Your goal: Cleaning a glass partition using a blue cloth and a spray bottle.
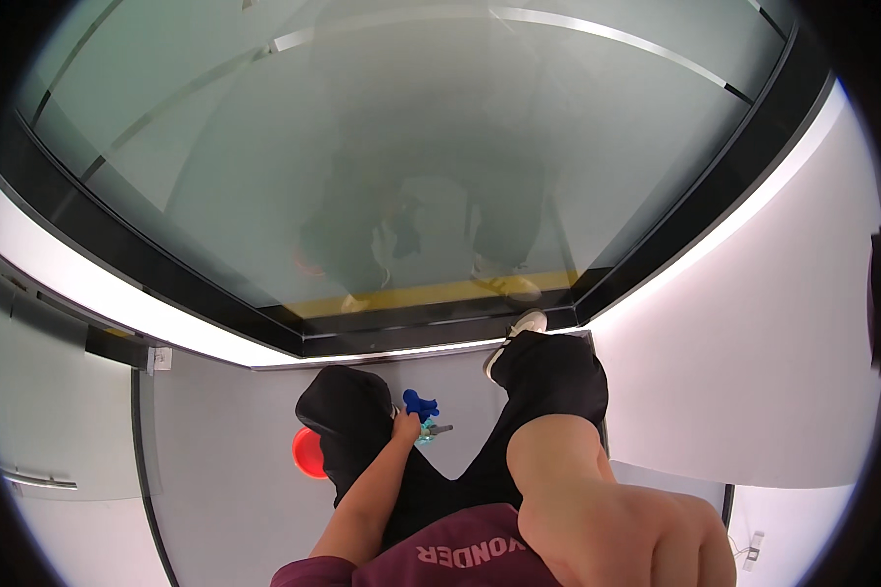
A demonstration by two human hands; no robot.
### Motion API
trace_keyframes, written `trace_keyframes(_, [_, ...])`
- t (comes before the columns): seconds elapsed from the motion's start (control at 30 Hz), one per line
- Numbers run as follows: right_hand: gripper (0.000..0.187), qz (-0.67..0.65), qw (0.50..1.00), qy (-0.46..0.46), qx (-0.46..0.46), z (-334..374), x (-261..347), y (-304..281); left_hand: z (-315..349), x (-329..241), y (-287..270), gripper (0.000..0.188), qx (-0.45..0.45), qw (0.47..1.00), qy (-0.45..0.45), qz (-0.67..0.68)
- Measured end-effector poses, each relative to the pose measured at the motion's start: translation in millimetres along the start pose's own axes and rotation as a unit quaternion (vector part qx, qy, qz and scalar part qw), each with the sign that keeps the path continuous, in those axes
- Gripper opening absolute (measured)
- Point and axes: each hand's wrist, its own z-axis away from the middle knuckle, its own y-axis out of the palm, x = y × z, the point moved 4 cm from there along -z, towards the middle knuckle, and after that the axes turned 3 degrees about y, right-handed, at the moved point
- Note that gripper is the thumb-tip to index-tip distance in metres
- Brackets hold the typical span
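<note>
Between black-trousered knees [558,377], the left hand [406,426] has its grip clamped on a bunched blue cloth [420,403] beside a translucent teal bottle [426,431]; the right hand [625,528] curls, around what I cannot tell

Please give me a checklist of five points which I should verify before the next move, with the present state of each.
1. Left hand at the blue item: ok, they meet in the view; grip unclear.
2. Teal item with a grey end near that hand: ok, right beside it.
3. Right hand free: cannot tell, its palm is hidden.
4. Red container fully in sight: not ok, the left trouser leg covers part of it.
5. Right shoe visibly clear of the dark frame: not ok, its toe overlaps the frame in this view.
</note>
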Motion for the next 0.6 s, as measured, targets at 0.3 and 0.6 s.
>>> trace_keyframes(0.3, [0.033,-0.111,0.992,0.057,0.000,0,-4,-2,-19,35,1,0.035,-0.051,0.997,0.041,-0.039])
trace_keyframes(0.6, [0.034,-0.084,0.995,0.040,-0.034,-4,5,2,-30,49,0,0.034,-0.032,0.999,0.025,0.004])
